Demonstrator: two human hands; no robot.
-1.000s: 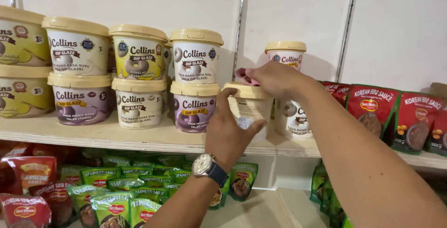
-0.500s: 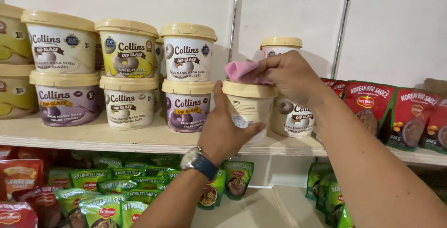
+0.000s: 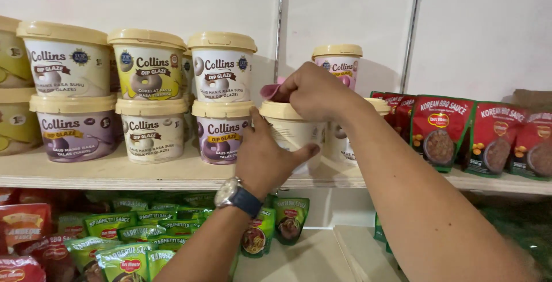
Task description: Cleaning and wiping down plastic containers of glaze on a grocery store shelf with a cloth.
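Left hand (image 3: 265, 161) grip clasping white tub (image 3: 293, 129) on shelf (image 3: 144, 174), right hand (image 3: 313, 92) grip pinching pink cloth (image 3: 270, 91) on its cream lid

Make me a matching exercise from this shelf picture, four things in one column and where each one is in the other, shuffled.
Things:
1. pink cloth
2. wristwatch
3. red sauce pouches
4. green sauce pouches

Places:
A. lower shelf, at the left
B. under the right hand, on the lid of the cream tub
C. upper shelf, at the right
D. on the wrist of the left hand

Pairs: 1-B, 2-D, 3-C, 4-A
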